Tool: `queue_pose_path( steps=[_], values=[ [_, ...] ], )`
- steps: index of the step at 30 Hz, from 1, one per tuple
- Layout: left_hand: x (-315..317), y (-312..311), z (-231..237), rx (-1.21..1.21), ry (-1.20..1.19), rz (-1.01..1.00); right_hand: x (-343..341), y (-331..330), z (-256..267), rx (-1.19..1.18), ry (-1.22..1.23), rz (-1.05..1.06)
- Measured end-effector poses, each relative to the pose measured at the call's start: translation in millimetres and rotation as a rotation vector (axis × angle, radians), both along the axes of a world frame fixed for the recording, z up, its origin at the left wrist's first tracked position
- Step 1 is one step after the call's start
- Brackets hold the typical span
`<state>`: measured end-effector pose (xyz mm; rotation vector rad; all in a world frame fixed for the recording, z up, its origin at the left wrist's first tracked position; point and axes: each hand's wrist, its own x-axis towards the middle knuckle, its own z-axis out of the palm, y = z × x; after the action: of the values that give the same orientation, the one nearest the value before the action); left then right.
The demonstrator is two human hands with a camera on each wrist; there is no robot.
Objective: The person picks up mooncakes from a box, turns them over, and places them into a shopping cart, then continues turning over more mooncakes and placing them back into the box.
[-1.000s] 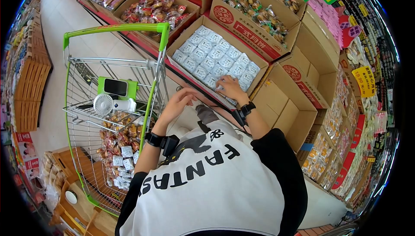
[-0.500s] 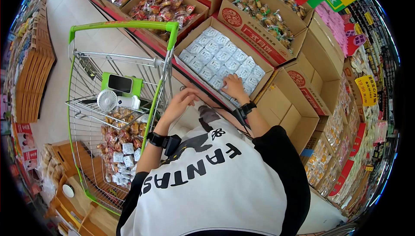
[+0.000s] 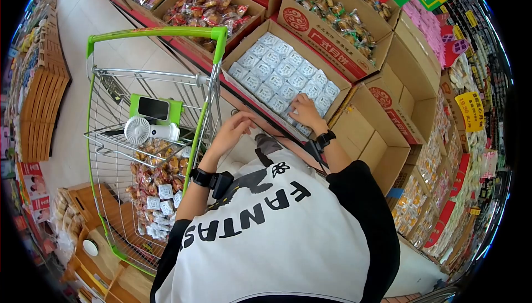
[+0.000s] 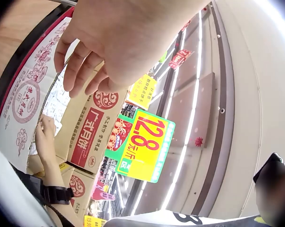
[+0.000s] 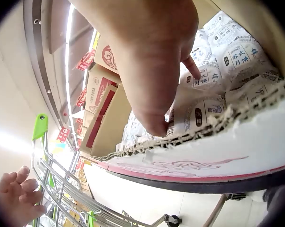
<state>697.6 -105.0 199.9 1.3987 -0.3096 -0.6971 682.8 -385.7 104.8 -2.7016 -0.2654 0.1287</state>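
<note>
White-wrapped mooncakes (image 3: 285, 69) are lying in close rows in an open carton (image 3: 311, 49), whose low walls are probably stopping them from sliding out. At the carton's five o'clock, the right hand (image 3: 307, 113) is reaching down from above, likely because neighbours are crowding the packets' sides. Its thumb and one finger are standing moderately apart, touching wrappers; whether they are pinching one, I cannot tell. Outside, at the carton's seven o'clock, the left hand (image 3: 228, 132) is hanging empty, fingers loosely bent and slightly parted. At its nine o'clock, the shopping cart (image 3: 158, 32) is carrying more white packets (image 3: 166, 207), with a fan (image 3: 137, 130) resting above, apparently clear of them.
</note>
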Motion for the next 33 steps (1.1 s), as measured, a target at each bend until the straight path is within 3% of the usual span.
queue_pose_path(
  steps=[11,13,16,22,33],
  values=[
    [3.5,-4.3,-5.5,0.051,-0.029,-0.040,-1.7,12.2,11.8,-0.208,-0.092,-0.077],
    [3.9,-4.5,-7.0,0.055,-0.034,-0.042,-2.6,14.9,15.7,-0.165,0.072,-0.207],
    [4.7,-5.9,-7.8,0.036,-0.024,-0.044,-6.8,15.4,9.1,-0.171,0.026,-0.244],
    [4.9,-9.0,-9.6,0.033,-0.010,-0.058,-2.5,7.9,-4.9,-0.153,0.171,-0.125],
    [5.7,-8.0,-10.1,0.030,-0.016,-0.060,-3.0,6.7,3.5,0.037,0.165,-0.236]
  ],
)
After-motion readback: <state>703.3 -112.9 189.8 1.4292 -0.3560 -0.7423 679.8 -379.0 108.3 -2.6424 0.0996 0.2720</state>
